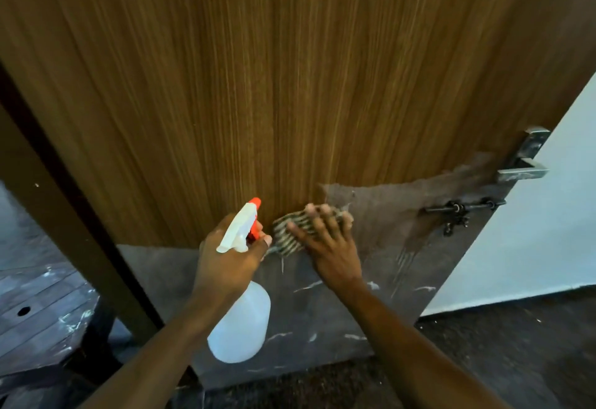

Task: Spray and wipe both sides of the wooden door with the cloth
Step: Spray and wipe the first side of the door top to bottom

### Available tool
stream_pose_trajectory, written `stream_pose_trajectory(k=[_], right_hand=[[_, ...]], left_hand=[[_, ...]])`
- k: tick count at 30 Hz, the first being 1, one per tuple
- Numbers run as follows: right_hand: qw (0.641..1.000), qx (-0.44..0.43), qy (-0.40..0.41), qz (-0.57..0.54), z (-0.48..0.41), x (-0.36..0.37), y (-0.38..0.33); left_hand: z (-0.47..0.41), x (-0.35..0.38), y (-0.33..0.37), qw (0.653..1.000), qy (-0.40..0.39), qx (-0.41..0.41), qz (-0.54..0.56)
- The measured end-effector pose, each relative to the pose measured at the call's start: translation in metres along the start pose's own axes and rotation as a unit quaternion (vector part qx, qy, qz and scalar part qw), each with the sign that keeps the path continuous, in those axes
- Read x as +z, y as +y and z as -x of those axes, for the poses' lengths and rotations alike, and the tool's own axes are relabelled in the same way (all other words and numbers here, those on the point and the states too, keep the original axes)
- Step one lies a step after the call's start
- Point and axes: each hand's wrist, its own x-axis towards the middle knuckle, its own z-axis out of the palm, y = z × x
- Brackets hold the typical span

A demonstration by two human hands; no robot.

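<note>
A wooden door point(258, 86) with vertical brown grain fills the view; its lower part is dull grey and streaked with white marks. My left hand point(225, 257) grips a white spray bottle point(242, 321) with an orange nozzle, which points up at the door. My right hand point(329, 241) lies flat with fingers spread, pressing a striped cloth point(290, 234) against the door where the brown meets the grey. Most of the cloth is hidden under my fingers.
A metal lever handle point(522, 163) and a dark sliding latch point(458, 211) sit at the door's right edge. A white wall point(548, 231) stands to the right. The dark door frame point(64, 208) runs down the left, with grey floor tiles point(35, 305) beyond.
</note>
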Motion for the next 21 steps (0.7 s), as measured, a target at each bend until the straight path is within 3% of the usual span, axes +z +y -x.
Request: stream_pose_trajectory(k=[3, 5, 7, 10, 12, 15, 17, 20, 21], right_hand=[[0.978, 0.199, 0.049, -0.047, -0.034, -0.020, 0.006], [0.952, 0.284, 0.079, -0.082, -0.067, -0.034, -0.004], [0.965, 0.231, 0.082, -0.093, -0.074, -0.030, -0.013], [0.999, -0.002, 0.028, -0.039, -0.030, -0.011, 0.010], [1.000, -0.030, 0.000, -0.003, 0.003, -0.002, 0.034], [0.992, 0.116, -0.005, -0.046, 0.026, -0.007, 0.054], [0.968, 0.232, 0.029, -0.093, 0.007, -0.023, 0.060], [0.864, 0.455, 0.089, -0.196, -0.058, -0.052, 0.064], [0.852, 0.473, 0.091, -0.205, -0.071, -0.059, 0.065]], left_hand=[[0.004, 0.013, 0.002, 1.000, 0.013, -0.009, 0.011], [0.005, 0.026, 0.010, 0.999, 0.013, -0.025, 0.020], [0.003, 0.034, 0.017, 0.999, 0.015, -0.030, 0.015], [0.001, 0.052, 0.033, 1.000, 0.013, -0.025, 0.002], [0.002, 0.063, 0.041, 1.000, 0.012, -0.022, -0.001], [0.008, 0.077, 0.051, 1.000, 0.008, -0.016, -0.012], [0.012, 0.084, 0.054, 1.000, 0.011, -0.002, -0.010], [0.017, 0.092, 0.057, 1.000, 0.025, -0.017, -0.001], [0.018, 0.093, 0.059, 0.999, 0.030, -0.023, 0.002]])
